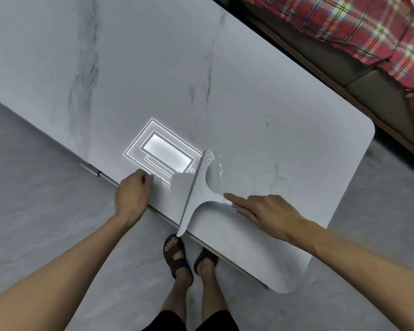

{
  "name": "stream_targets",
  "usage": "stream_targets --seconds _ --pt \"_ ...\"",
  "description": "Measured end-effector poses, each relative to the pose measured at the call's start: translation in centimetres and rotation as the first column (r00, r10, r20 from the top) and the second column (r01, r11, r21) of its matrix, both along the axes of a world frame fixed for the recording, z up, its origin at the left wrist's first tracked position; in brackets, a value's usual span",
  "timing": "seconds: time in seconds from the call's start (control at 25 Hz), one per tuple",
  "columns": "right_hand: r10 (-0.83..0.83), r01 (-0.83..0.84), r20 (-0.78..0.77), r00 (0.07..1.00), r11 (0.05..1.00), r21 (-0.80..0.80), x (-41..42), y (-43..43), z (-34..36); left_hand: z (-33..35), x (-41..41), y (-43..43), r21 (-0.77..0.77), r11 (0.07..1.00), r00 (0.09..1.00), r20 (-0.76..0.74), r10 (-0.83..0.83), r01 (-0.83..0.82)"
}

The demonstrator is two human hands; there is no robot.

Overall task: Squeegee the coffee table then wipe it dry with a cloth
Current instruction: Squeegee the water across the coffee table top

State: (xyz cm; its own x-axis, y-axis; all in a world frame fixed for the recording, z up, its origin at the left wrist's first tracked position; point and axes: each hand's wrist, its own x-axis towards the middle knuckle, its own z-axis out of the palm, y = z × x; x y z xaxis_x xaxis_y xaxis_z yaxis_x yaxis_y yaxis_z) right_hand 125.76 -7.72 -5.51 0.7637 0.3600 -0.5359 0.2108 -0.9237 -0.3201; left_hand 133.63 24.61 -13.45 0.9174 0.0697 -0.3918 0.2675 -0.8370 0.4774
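A pale grey squeegee (196, 194) lies with its long blade on the white marble coffee table (285, 144), the blade running from the table's near edge toward its middle. My right hand (263, 211) holds the squeegee's handle, with the index finger stretched along it. A thin line of water (219, 163) glints just right of the blade's far end. My left hand (133, 197) rests curled on the table's near edge, left of the blade, with nothing in it. No cloth is in view.
A ceiling light's reflection (163, 154) shines on the tabletop by the blade. A sofa with a red plaid cover (368, 32) stands past the table's far edge. My sandalled feet (189, 259) stand on the grey floor under the table's near edge.
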Motion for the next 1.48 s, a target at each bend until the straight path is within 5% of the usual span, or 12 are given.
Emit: stream_targets --seconds 0.12,0.28,0.56,0.88,1.16,1.32,1.48 --pt "0.307 -0.308 0.038 0.951 0.951 0.02 2.6 7.1 -3.0 -0.8 -0.2 2.2 0.045 0.998 0.999 -0.04 -0.035 0.037" --pt "0.329 -0.329 0.102 0.939 0.944 -0.016 6.9 10.0 -5.8 -1.9 -0.7 3.0 0.037 0.996 0.996 -0.025 -0.081 0.082" --pt "-0.072 0.076 0.089 0.993 0.996 -0.051 5.8 1.3 -5.7 -2.7 -1.5 -1.3 -0.063 0.978 0.956 -0.206 -0.21 0.201" --pt "-0.432 0.438 0.071 0.899 0.885 -0.159 -5.3 -9.5 -3.6 -4.3 -2.0 -4.0 0.011 0.89 0.784 -0.479 -0.395 0.455" --pt "-0.574 0.582 0.097 0.813 0.799 -0.152 -9.5 -11.1 -1.0 -2.9 -2.6 -4.2 0.036 0.915 0.872 -0.317 -0.372 0.403" --pt "-0.404 0.405 0.056 0.913 0.914 -0.005 -6.7 -4.7 -1.9 -1.7 -3.2 -3.2 0.024 0.991 0.969 -0.218 -0.121 0.129" --pt "-0.065 0.062 0.055 0.996 0.996 0.057 -3.8 4.3 -4.9 -1.3 -3.8 -1.5 0.031 0.996 0.974 -0.212 -0.077 0.085"
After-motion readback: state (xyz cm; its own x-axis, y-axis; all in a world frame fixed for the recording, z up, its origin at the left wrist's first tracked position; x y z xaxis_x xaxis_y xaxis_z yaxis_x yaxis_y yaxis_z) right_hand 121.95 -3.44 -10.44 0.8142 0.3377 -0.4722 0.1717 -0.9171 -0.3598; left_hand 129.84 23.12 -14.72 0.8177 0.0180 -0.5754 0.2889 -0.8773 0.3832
